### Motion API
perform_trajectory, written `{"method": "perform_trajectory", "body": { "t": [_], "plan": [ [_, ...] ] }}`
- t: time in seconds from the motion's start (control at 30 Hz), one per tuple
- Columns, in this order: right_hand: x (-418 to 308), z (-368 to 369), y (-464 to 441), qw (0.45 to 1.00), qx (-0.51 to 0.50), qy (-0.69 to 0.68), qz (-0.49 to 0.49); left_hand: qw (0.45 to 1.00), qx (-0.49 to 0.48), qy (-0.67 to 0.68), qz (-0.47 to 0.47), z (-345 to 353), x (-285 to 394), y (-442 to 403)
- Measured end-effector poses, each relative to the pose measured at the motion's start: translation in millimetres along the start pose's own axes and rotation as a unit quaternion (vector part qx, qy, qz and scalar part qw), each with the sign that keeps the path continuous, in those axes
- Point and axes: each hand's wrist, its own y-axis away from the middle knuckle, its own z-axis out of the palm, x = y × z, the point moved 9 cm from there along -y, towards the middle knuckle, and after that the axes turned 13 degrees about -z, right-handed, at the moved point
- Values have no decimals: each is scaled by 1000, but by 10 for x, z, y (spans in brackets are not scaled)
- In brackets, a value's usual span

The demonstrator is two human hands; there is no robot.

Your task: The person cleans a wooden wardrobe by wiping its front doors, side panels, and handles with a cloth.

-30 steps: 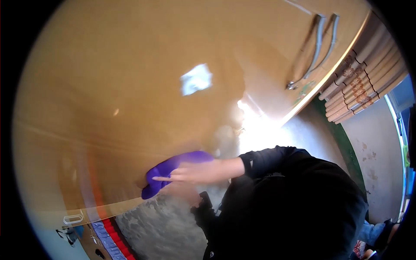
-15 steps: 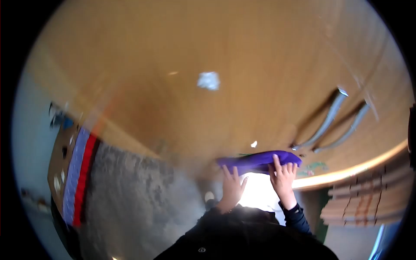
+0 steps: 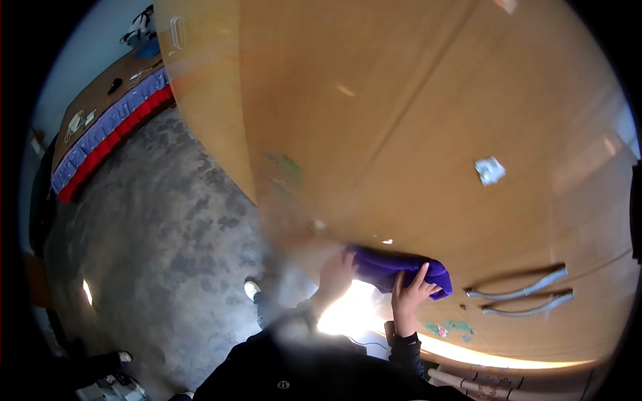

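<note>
A folded purple cloth [image 3: 384, 267] lies near the table's front edge, in front of my body. My left hand [image 3: 336, 274] is at the cloth's left end, but haze blurs its fingers and I cannot make out how they are bent. At the right end, my right hand [image 3: 414, 295] rests on the cloth with its fingers stretched and apart. Two thin, curved grey strips [image 3: 525, 289] lie side by side to the right of the cloth. A small white scrap [image 3: 387, 241] is just beyond it.
A crumpled white packet [image 3: 490, 171] lies farther back on the wooden table [image 3: 401, 167]. Grey floor [image 3: 180, 207] spreads to the left. A second table [image 3: 107, 100] with a lilac and red skirt holds several small things. Another person's shoe [image 3: 125, 357] shows at lower left.
The view has turned, so the table's left edge and the floor show more. Earlier both hands lay spread on a flatter purple cloth; now the cloth looks thicker and more bunched.
</note>
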Motion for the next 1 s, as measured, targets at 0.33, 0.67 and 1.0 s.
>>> {"method": "perform_trajectory", "body": {
  "t": [0.33, 0.67, 1.0],
  "plan": [
    [-1100, 523, -1124, 991, 64, 72, -89, 987, 21, 157, 3, -474, -1210, -814],
    [-2217, 1258, -1950, 988, 22, 32, -148, 982, -28, 189, 6, -1196, -1824, -1510],
    [-3154, 1988, -2553, 980, 64, -7, -190, 951, -28, 232, -203, -2052, -3193, -2020]
  ]
}}
